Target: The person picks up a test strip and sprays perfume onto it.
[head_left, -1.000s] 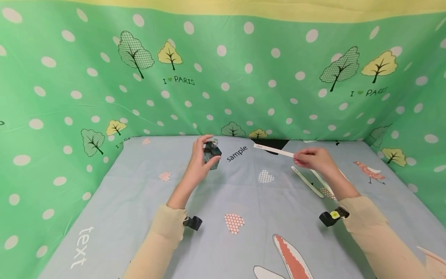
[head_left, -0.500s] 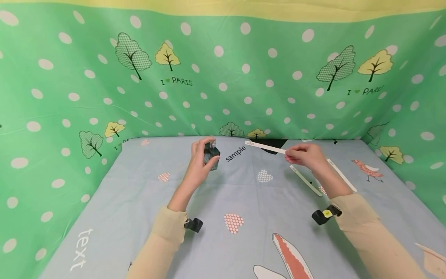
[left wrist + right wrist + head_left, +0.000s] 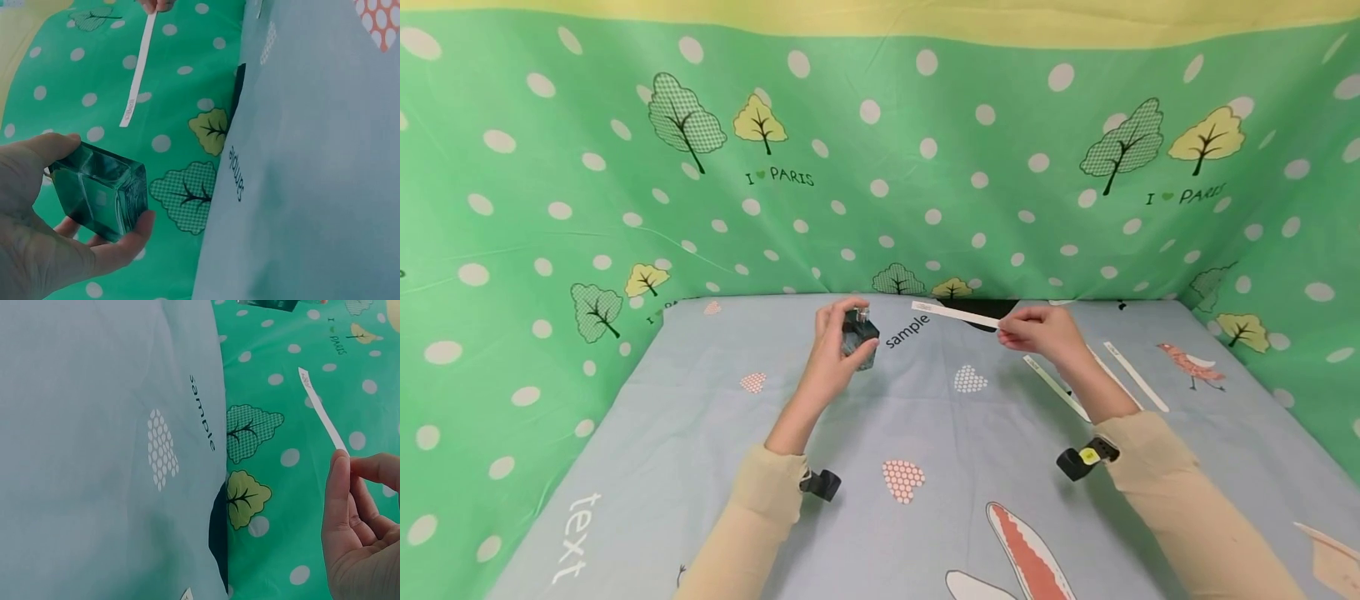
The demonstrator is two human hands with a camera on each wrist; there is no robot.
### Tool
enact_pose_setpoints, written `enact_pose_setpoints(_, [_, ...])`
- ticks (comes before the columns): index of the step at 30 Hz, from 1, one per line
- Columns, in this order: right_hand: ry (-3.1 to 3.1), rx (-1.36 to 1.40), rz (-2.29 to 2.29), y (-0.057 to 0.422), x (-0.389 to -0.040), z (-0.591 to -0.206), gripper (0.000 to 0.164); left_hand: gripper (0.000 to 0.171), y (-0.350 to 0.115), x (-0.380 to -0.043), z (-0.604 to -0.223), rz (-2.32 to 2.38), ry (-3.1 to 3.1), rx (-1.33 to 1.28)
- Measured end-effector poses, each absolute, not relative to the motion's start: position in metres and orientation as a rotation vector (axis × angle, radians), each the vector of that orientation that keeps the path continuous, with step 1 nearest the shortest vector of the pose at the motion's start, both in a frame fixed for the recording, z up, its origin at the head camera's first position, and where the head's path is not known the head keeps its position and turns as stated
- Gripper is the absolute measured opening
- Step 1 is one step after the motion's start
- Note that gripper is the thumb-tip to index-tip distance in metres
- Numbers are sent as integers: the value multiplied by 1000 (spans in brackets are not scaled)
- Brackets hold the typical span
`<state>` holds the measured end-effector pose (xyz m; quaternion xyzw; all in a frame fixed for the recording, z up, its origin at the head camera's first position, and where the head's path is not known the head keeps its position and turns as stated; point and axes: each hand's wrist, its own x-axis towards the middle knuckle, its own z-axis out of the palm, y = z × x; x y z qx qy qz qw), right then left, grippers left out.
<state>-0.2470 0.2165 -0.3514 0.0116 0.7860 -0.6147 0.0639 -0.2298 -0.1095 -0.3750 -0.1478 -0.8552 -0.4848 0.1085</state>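
Note:
A dark teal glass perfume bottle [image 3: 861, 340] is gripped by my left hand [image 3: 835, 346] above the table, its clear spray nozzle [image 3: 863, 315] under the index finger in the head view. The left wrist view shows the faceted glass bottle [image 3: 103, 190] between thumb and fingers. My right hand [image 3: 1037, 333] pinches one end of a white paper test strip [image 3: 955, 315]. This strip points left toward the bottle, with a gap between them. In the right wrist view the strip [image 3: 322, 411] leaves the thumb and fingertip, with small print near its free end.
Several paper strips lie on the cloth at the right: a greenish strip [image 3: 1054, 385], a white strip [image 3: 1137, 377], and another partly behind the right forearm. A patterned blue-grey cloth [image 3: 820, 533] covers the table. Behind hangs a green dotted curtain [image 3: 880, 150].
My right hand has moved left with the paper strip, bringing its free end closer to the perfume bottle. The left hand stays nearly in place, still holding the bottle.

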Motion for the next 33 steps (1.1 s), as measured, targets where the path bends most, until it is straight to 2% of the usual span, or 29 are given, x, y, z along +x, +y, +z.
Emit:
enact_pose_setpoints(11, [2349, 25, -1872, 211, -246, -351, 34, 61, -106, -229, -376, -1427, -2519, -396])
enact_pose_setpoints(21, [2337, 19, -1931, 204, -248, -349, 31, 58, -104, -227, -373, -1426, -2490, -389])
enact_pose_setpoints(33, [2363, 44, -1908, 202, -247, -346, 32, 52, -113, -226, -374, -1474, -2458, -240])
